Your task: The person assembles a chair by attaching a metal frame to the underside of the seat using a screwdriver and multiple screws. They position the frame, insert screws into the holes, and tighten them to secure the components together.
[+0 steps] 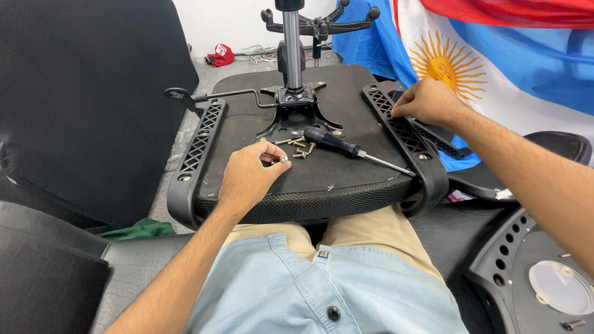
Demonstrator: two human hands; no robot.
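Pinching a single screw [284, 159] between thumb and fingertips, the left hand [250, 176] rests on the upturned chair seat [260, 124], which lies across the person's lap so its underside faces up for work. Just beyond those fingers sits a loose pile of screws [298, 147], kept within easy reach, with a black-handled screwdriver [346, 148] right beside it. Right hand [430, 102] presses down on the right armrest bracket [405, 133], fingers curled together over its outer edge, likely steadying it against the seat. Centre mechanism plate [296, 111] and gas column [292, 46] stand past the screw pile.
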